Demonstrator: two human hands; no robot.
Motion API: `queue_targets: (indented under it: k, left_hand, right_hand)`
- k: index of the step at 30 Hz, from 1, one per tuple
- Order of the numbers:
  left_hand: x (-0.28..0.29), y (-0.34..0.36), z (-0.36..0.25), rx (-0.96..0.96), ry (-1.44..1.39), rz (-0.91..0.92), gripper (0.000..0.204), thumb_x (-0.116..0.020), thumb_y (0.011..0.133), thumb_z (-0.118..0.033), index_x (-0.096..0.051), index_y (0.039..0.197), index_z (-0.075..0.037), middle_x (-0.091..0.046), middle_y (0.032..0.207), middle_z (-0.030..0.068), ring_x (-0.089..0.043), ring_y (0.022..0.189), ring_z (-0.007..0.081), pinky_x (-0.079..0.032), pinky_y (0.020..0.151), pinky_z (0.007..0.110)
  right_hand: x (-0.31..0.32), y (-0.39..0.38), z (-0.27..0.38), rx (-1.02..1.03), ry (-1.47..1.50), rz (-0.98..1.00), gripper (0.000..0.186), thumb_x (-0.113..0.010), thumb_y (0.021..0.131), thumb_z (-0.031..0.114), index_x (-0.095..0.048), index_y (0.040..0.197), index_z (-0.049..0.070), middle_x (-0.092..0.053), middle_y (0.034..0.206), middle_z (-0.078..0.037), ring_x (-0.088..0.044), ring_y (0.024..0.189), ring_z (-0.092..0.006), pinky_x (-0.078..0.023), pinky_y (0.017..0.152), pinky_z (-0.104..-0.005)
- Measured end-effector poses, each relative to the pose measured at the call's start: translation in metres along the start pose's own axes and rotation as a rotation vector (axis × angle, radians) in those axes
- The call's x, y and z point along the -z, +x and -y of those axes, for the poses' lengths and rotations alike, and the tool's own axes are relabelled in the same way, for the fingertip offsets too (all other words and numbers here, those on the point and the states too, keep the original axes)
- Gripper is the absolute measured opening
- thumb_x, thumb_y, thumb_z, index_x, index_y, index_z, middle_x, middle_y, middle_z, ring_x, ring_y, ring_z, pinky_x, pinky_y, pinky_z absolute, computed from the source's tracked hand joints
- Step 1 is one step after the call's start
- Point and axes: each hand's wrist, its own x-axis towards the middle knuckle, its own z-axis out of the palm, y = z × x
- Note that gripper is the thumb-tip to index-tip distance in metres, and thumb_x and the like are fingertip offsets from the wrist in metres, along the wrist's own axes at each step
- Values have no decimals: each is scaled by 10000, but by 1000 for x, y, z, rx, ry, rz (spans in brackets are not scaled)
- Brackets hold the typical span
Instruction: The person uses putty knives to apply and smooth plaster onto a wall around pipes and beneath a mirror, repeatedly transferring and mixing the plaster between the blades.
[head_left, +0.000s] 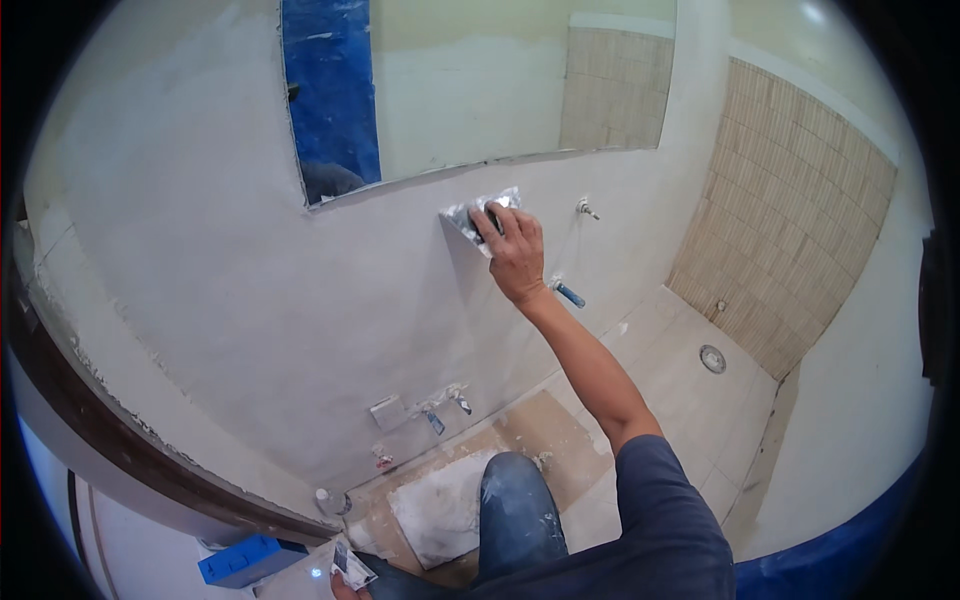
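Note:
My right hand [517, 255] is stretched out to the pale plastered wall [330, 300], its fingers wrapped round a putty knife [462, 222]. The flat metal blade is smeared with white plaster and lies against the wall just below the mirror [470, 90]. Low at the lower left, my left hand [347, 592] is partly cut off by the frame's edge. It grips a second putty knife [352, 568], also coated in white; its handle cannot be made out.
Pipe stubs stick out of the wall, among them a blue-handled valve [569, 293]. A blue box [250, 562] and a small bottle [325, 502] stand at lower left. Cardboard [555, 440] and a white-smeared sheet [440, 510] cover part of the floor. A round drain [712, 359] lies to the right.

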Motion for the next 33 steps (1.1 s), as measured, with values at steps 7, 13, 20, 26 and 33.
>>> queue_targets:
  k: [7,13,20,26,33]
  left_hand:
    - [-5,-1,-6,17,33,-7,379,-466,1068,-285,-582,1365,-81,-695,1314,87,-694,1180,270,-555,1011,450]
    - [-14,-17,-11,101,151,-104,553,-461,1067,-302,-532,1532,-11,-640,1459,121,-644,1266,284,-557,993,406]
    - [-13,-3,-5,12,7,-12,377,-502,1056,-268,-575,1370,-71,-689,1321,84,-694,1174,276,-561,1008,444]
    - [0,5,0,4,25,-63,360,-517,1055,-273,-583,1347,-73,-698,1292,85,-699,1155,271,-564,997,443]
    - [5,5,-2,-25,24,-25,338,-501,1066,-264,-592,1328,-71,-701,1271,84,-703,1140,272,-563,980,442]
  right_hand:
    - [-22,34,-4,-51,-17,-152,754,-644,760,-92,-634,1459,191,-607,1390,-82,-542,1236,-295,-418,1066,-448]
    - [-42,27,4,-107,-20,-157,730,-637,793,-35,-607,1482,206,-567,1437,-80,-519,1262,-303,-436,1037,-468]
    - [15,-22,15,-32,57,127,699,-633,813,-34,-605,1477,183,-580,1409,-97,-538,1227,-314,-460,1023,-447]
    - [37,6,9,-939,427,68,467,-562,1004,158,-560,1455,38,-612,1368,-201,-611,1241,-413,-495,1031,-507]
    - [15,60,19,-1134,270,305,456,-542,1037,230,-542,1426,-8,-595,1359,-203,-595,1257,-432,-515,1020,-538]
